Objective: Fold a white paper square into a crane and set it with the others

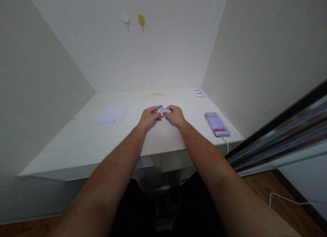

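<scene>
On the left of the pale surface [89,145], a stack of white paper sheets [110,115] lies flat, edges uneven; looks unweighted, so a draught or a brushing forearm could probably fan it out. Next along, near the middle, left hand [151,117] is pinched on a small piece of folded paper [164,110], thumb on top, fingers curled at its edge. Folded paper sits between both hands, low by the surface; can't tell from where I stand whether it touches. Main risk is here: thumbs pressing unevenly could set a crease off line, and pulling apart too hard might tear a thin fold. Right hand [176,115] grips the other side the same way, thumb on the paper; if one side slackened, layers could spring loose. Far right corner: several small pointed paper pieces [200,93] bunched by the wall, light, easily knocked or crushed. Nearer, a phone [217,124], screen pixelated, with white cable [227,145] over the front edge; right forearm snagging that could drag it off.
</scene>
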Action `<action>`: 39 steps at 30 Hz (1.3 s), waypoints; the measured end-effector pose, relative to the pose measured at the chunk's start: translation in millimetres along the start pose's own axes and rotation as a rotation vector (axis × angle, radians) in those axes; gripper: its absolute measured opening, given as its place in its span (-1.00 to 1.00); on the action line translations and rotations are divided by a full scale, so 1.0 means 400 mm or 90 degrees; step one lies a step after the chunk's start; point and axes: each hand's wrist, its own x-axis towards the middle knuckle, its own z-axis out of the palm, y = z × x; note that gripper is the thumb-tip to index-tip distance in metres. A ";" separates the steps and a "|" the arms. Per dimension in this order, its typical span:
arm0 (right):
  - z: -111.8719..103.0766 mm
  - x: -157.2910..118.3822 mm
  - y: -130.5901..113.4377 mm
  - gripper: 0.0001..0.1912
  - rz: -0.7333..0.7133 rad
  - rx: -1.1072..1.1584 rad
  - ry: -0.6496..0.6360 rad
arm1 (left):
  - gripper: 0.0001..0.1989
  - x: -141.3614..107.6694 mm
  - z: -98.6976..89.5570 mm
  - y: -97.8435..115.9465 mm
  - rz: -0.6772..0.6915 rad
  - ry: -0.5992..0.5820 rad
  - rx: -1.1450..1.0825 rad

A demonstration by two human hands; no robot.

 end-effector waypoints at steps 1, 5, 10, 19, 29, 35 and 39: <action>0.001 0.000 -0.002 -0.93 0.020 0.021 -0.005 | -0.48 0.001 -0.001 -0.001 0.002 -0.002 0.002; 0.005 -0.002 -0.007 -0.88 0.082 0.084 -0.016 | -0.44 0.001 -0.005 -0.004 0.010 -0.012 0.017; 0.006 -0.004 -0.004 -0.90 0.073 0.074 -0.014 | -0.43 -0.002 -0.003 -0.002 0.015 -0.013 0.010; 0.006 -0.006 0.006 -0.94 0.021 0.035 0.001 | -0.47 0.001 -0.003 -0.006 0.021 -0.019 0.015; 0.012 0.004 0.028 -0.93 -0.029 -0.011 0.070 | -0.56 -0.004 -0.004 -0.006 0.033 -0.032 -0.035; 0.014 -0.005 0.019 -0.83 -0.076 -0.057 0.102 | -0.52 0.003 -0.006 -0.017 0.048 -0.030 -0.019; 0.013 -0.011 0.004 -0.86 -0.128 -0.112 0.124 | -0.48 0.007 -0.005 -0.022 0.056 -0.037 0.008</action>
